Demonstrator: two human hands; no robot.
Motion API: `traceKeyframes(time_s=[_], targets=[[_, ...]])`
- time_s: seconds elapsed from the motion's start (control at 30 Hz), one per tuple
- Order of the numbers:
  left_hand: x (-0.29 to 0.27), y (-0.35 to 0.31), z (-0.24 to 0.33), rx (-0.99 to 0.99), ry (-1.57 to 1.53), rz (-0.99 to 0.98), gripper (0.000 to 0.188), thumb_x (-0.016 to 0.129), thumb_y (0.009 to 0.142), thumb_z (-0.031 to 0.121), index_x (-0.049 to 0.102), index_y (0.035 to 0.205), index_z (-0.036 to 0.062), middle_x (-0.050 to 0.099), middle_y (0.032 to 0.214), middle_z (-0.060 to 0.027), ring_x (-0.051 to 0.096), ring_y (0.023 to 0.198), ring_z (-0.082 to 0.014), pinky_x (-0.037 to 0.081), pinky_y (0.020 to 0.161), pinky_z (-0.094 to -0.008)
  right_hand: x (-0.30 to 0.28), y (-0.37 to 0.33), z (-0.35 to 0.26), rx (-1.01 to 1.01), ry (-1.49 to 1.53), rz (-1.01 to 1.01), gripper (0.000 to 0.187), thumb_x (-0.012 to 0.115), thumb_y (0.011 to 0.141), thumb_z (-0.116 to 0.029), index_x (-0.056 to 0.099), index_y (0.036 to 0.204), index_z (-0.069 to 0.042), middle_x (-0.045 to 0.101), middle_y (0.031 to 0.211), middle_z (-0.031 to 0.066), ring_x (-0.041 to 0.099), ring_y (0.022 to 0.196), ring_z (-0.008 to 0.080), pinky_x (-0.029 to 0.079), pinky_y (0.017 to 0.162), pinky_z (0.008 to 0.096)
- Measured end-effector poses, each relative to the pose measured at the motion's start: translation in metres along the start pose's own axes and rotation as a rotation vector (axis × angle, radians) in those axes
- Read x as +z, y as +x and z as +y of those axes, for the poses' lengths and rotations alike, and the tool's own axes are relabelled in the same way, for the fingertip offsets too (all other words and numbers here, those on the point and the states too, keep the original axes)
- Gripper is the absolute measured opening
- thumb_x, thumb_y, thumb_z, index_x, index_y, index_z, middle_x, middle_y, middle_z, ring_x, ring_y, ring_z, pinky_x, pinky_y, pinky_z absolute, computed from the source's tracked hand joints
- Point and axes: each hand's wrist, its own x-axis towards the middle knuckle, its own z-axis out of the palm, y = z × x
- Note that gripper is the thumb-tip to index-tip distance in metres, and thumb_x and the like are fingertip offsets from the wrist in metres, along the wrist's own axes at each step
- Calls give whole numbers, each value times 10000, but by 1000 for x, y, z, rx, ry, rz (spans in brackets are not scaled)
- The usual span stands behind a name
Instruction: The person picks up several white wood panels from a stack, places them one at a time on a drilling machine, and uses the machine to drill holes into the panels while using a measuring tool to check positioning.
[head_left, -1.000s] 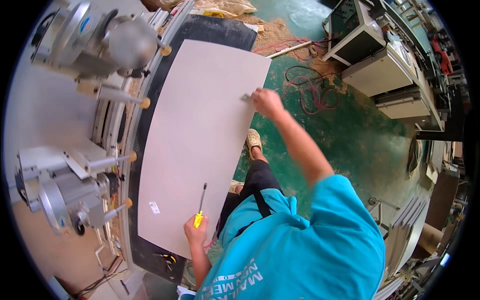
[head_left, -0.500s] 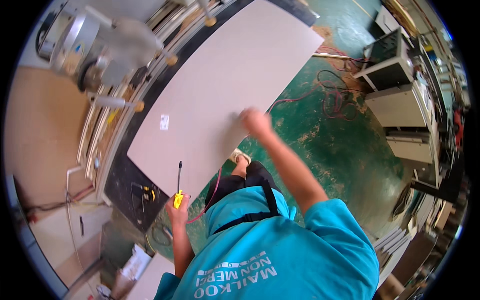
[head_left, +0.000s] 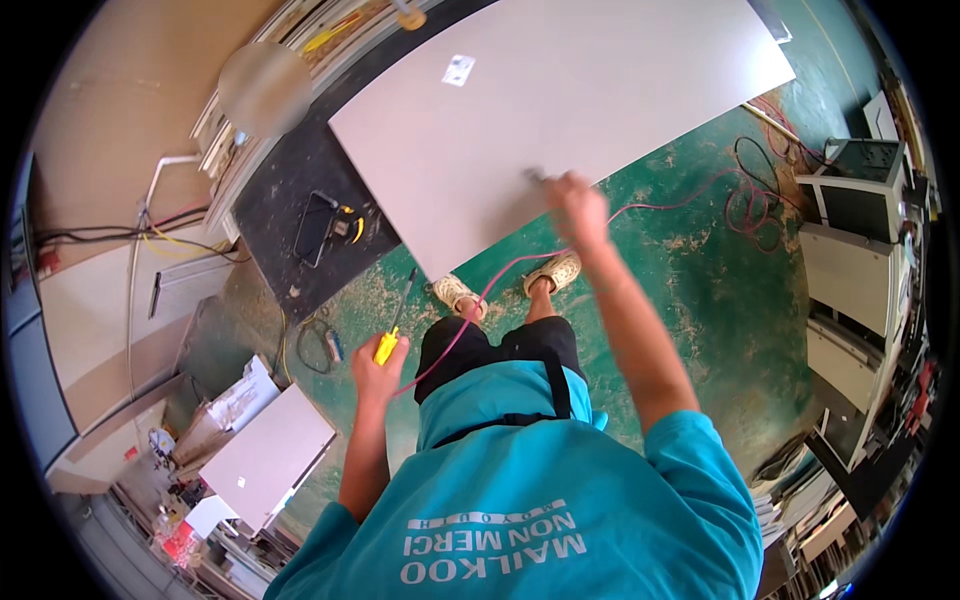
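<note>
My left hand point(head_left: 372, 378) is closed around a yellow air blow gun point(head_left: 387, 346) with a long thin nozzle tipped in black. A pink hose point(head_left: 520, 262) runs from near that hand across the floor to the right. In front of me lies a large pale panel point(head_left: 570, 75), with a small white label point(head_left: 459, 70) on it. My right hand point(head_left: 580, 212) is over the panel's near edge, fingers closed. Something small and dark shows beyond its fingers, blurred by motion, so I cannot make out what it is.
The panel rests on a black tabletop point(head_left: 290, 190), where a dark phone-like object point(head_left: 316, 229) lies beside a yellow-and-black tool. White cabinets point(head_left: 850, 275) line the right side. A smaller pale board point(head_left: 270, 455) is at lower left. Coiled cables point(head_left: 760, 190) lie on the green floor.
My view has swung, so the panel appears higher and farther right. Both hands remain closed. The blow gun is now away from the panel's corner, over the floor.
</note>
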Motion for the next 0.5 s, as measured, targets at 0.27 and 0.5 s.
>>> traceKeyframes(time_s=[0.27,0.5], targets=[[-92,-1,-99,-105,-254,74,154,713,860,162,675,842,14,642,714,-30,561,634,-109,439,592,-283,109,-121,-307,-362,206,-686,174,544,820,-109,682,871,-15,672,935,186,691,807,344,571,692,443],[-141,-18,-194,-358,-638,265,107,697,883,139,672,914,39,666,788,2,594,713,-84,468,679,-239,54,15,-189,203,421,-157,249,653,791,-130,720,1025,-76,705,982,153,696,853,308,558,778,385]])
